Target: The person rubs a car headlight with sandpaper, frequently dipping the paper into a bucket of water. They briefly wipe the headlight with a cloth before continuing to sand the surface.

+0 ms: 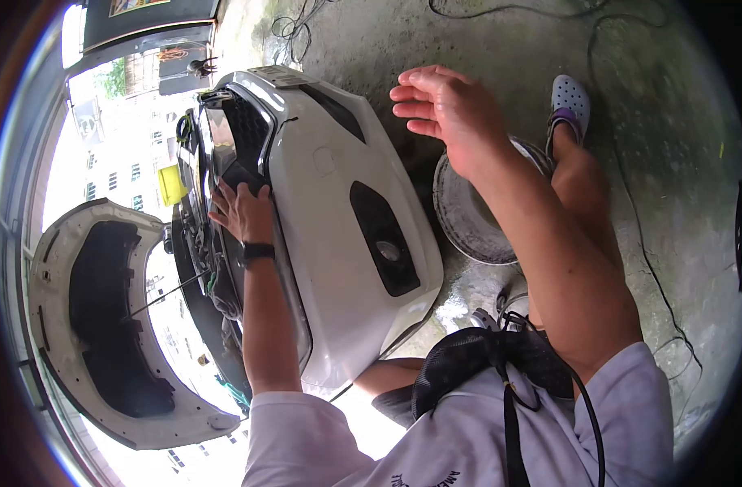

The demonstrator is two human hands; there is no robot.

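My left hand (245, 213), with a black band on its wrist, lies with fingers spread on the dark upper edge of the front grille (249, 130) of a white car. Beside it stretches the car's white front bumper (330, 219), with a fog lamp (389, 251) set in a black recess. My right hand (448, 105) is raised in the air, apart from the bumper. Its fingers are stretched out and slightly bent, with nothing in them. Below that forearm sits a round, stained, pale tub-like thing (460, 215), partly hidden by the arm.
The car's bonnet (103, 325) stands raised on a thin prop rod (168, 294). A yellow object (172, 185) is by the engine bay. A black cable (630, 203) runs across the concrete floor (679, 146), near my foot in a clog (570, 101). Cords hang at my chest.
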